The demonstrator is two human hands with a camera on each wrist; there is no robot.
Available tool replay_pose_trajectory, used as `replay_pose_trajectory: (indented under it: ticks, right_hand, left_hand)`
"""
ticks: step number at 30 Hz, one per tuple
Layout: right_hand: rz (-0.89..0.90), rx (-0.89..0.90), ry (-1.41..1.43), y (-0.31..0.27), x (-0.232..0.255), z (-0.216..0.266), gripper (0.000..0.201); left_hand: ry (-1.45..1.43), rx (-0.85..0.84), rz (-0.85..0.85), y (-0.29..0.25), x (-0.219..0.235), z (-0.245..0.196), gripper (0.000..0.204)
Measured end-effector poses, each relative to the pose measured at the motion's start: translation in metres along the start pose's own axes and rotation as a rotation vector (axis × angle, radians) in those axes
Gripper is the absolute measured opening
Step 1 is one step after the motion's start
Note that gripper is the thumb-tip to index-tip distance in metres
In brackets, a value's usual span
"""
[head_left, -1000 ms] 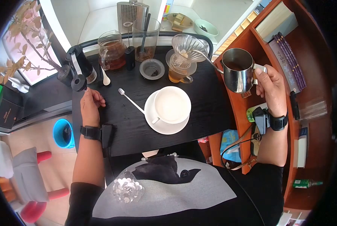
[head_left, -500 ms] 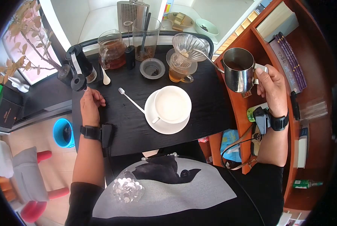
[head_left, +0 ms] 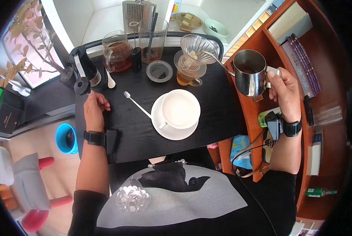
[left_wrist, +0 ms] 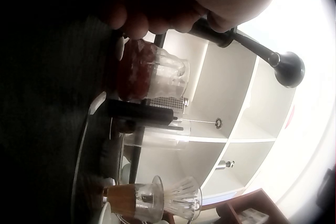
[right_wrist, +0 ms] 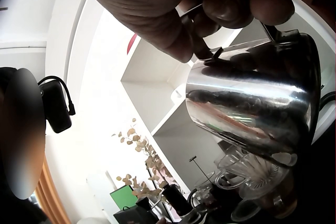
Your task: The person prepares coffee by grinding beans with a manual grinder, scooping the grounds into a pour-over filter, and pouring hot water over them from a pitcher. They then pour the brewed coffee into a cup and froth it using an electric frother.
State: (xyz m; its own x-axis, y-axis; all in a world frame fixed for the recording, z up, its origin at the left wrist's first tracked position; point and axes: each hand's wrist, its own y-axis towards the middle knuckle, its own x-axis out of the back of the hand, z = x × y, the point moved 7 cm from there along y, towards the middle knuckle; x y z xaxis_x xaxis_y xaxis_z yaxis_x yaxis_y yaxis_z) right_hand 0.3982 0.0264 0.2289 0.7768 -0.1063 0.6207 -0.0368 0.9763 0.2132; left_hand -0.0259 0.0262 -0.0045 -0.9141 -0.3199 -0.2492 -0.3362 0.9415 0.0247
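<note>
My right hand (head_left: 283,88) grips the handle of a steel gooseneck pour-over kettle (head_left: 250,84), its dark inside showing from above. The kettle's thin spout (head_left: 217,61) reaches left over the ribbed clear coffee dripper (head_left: 192,45). Under the dripper stands a small glass cup (head_left: 184,78) with amber liquid in it. In the right wrist view, fingers and thumb close round the handle above the shiny kettle body (right_wrist: 252,92). At the table's left edge rests my left hand (head_left: 94,110), loosely curled and holding nothing, close to the hand coffee grinder's crank knob (head_left: 82,85).
A white cup (head_left: 180,108) on a saucer (head_left: 166,133) stands mid-table, a long spoon (head_left: 138,105) beside it. Behind are a glass pitcher of reddish liquid (head_left: 119,59), a tall glass (head_left: 152,43) and a grey dish (head_left: 159,76). A red-brown shelf (head_left: 290,51) flanks the right.
</note>
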Motion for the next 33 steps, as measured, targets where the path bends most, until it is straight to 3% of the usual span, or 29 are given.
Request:
replay_pose_trajectory:
  ticks: [17,23,33]
  right_hand:
    - [-0.037,-0.036,0.048,-0.003,-0.001,-0.015,0.025]
    - [-0.105,-0.117,0.41,-0.014,-0.008,-0.07,0.028]
    - [-0.182,-0.031,0.907,-0.036,-0.054,-0.136,0.032]
  left_hand:
    - [0.019,0.023,-0.015,0.0,0.0,0.001,0.043]
    - [0.018,0.012,-0.006,0.001,-0.001,0.0,0.043]
    - [0.02,-0.015,-0.024,0.002,0.0,0.0,0.043]
